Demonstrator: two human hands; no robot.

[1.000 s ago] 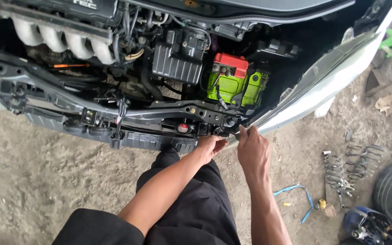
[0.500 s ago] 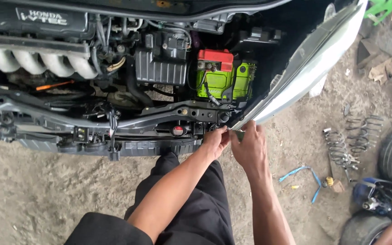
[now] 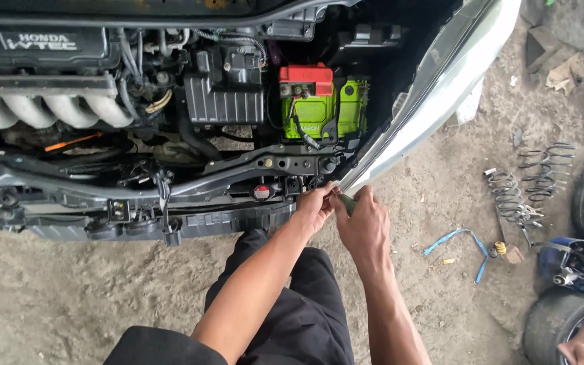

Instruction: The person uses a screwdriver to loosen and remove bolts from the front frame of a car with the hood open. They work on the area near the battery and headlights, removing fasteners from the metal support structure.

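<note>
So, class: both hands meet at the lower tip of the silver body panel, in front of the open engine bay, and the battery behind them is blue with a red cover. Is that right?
Not quite. In the head view the battery is bright green with a red cover, not blue. The rest holds: the left hand and right hand meet at the lower tip of the silver body panel, in front of the open engine bay.

Blk sleeve (image 3: 163, 345), blk trousers (image 3: 299, 318), 2 bare forearms.
</note>
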